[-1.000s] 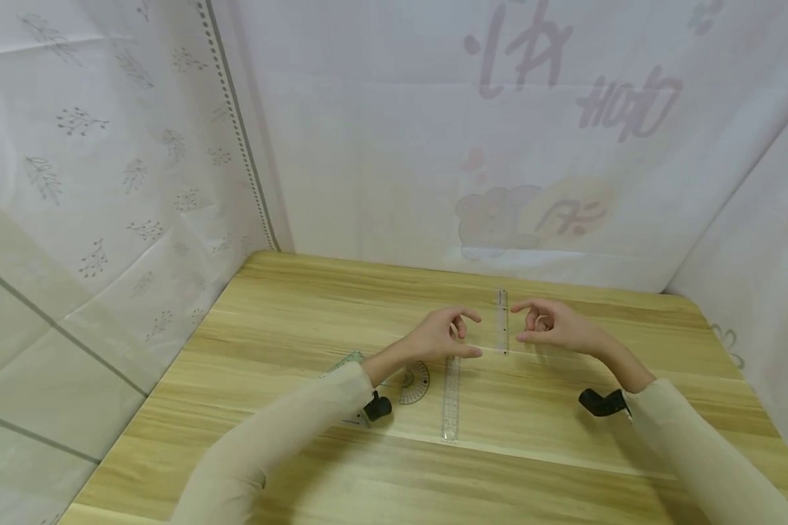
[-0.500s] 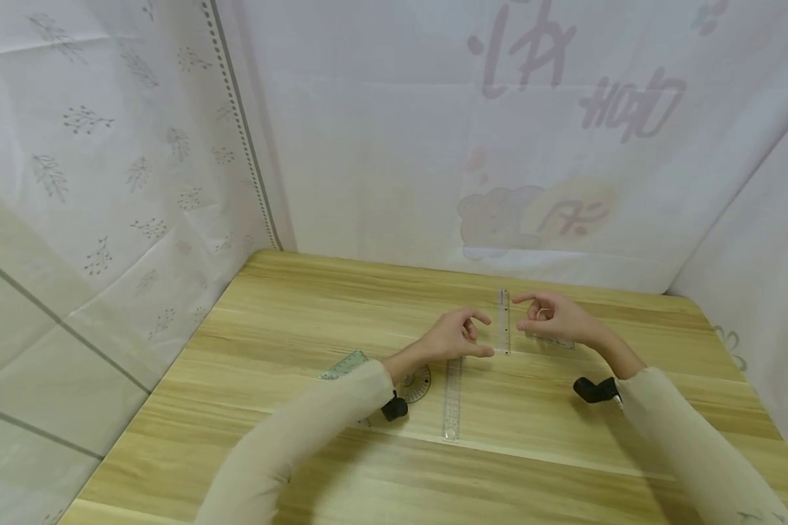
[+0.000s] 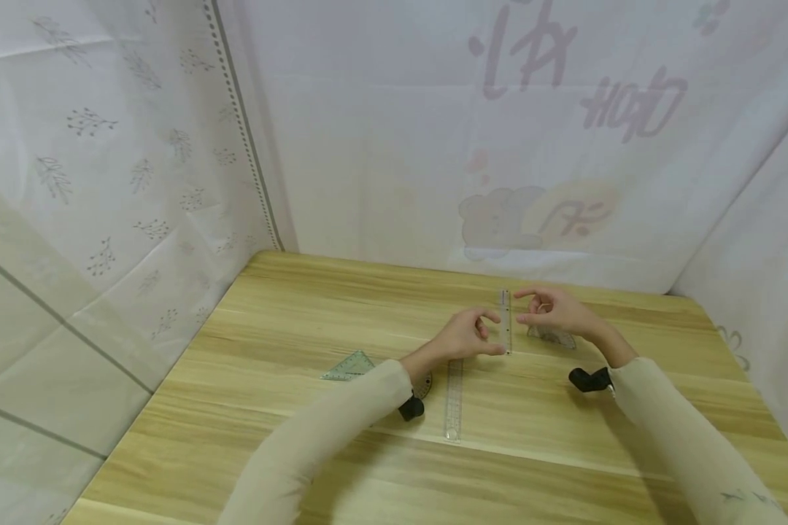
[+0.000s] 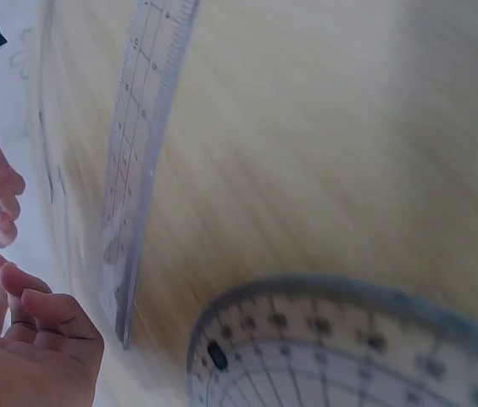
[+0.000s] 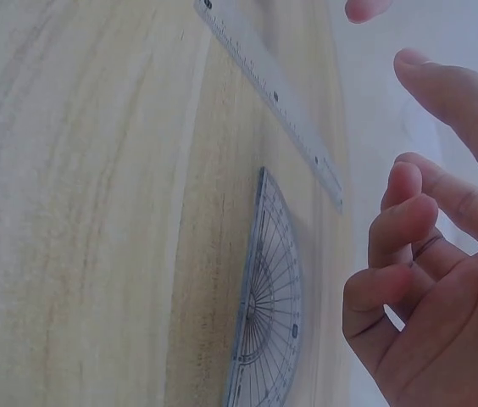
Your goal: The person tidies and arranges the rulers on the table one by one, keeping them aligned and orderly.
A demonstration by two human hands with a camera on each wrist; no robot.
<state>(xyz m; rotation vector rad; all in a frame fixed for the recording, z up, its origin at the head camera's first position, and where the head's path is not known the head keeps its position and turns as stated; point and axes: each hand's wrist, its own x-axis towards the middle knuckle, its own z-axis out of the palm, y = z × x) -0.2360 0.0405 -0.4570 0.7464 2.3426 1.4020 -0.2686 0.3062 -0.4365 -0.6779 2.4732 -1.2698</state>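
Observation:
My left hand (image 3: 462, 334) hovers over the table with thumb and index finger spread in a C shape and the others loosely curled, holding nothing. Facing it, my right hand (image 3: 558, 312) takes a similar pose, also with nothing in it. Between them a short clear ruler (image 3: 505, 321) lies on the wood; the right wrist view has this ruler (image 5: 273, 93) apart from the fingers. Under the right hand lies a clear protractor (image 5: 264, 305), partly hidden in the head view. A longer clear ruler (image 3: 454, 408) extends toward me from below the left hand.
A second protractor (image 4: 332, 356) lies beneath my left wrist, mostly covered by the sleeve in the head view. Left of it is a green set square (image 3: 349, 367), partly behind the forearm. Pale printed curtains (image 3: 381, 146) enclose the wooden table (image 3: 269, 306).
My left hand has moved right, closer to the short ruler, and its forearm uncovers more of the green set square. The right hand has shifted slightly up, revealing the protractor below it.

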